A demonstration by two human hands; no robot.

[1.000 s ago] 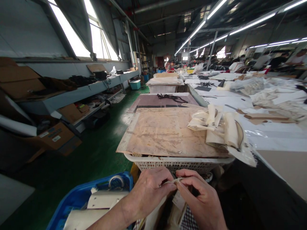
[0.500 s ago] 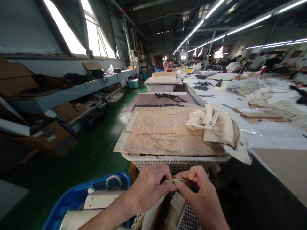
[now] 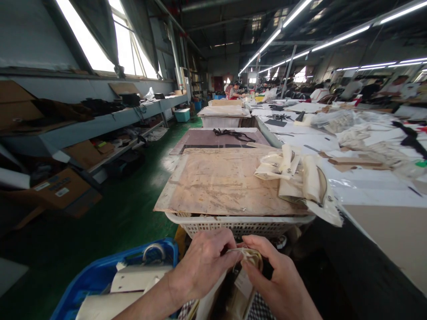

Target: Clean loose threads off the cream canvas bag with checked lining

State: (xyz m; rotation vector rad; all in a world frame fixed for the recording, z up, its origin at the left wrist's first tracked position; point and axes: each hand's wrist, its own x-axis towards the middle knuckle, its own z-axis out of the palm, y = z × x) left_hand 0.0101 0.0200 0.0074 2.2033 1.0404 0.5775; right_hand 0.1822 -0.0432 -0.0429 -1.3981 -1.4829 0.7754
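Note:
A cream open-topped bag (image 3: 255,258) stands upright low in front of me, its lower part cut off by the picture's edge. Inside it is dark, and a white label (image 3: 243,282) shows there. My left hand (image 3: 210,262) pinches the rim from the left, thumb and fingers together. Loose pale thread ends stick up beside its fingertips. At the rim's right side, my right hand (image 3: 276,273) grips the edge between thumb and fingers. Checked cloth (image 3: 258,309) shows below the bag.
To the left, a blue basket (image 3: 80,278) holds cream pieces (image 3: 140,278) and a metal ring-like handle. Ahead, a stained board (image 3: 213,182) covers a white basket (image 3: 230,224). Cream parts (image 3: 310,180) lie on its right end. A white-covered table (image 3: 360,184) runs along the right.
The right hand's fingers have straightened and shifted along the rim, so more of the rim and threads shows. My left hand keeps its pinch. The view has turned slightly right.

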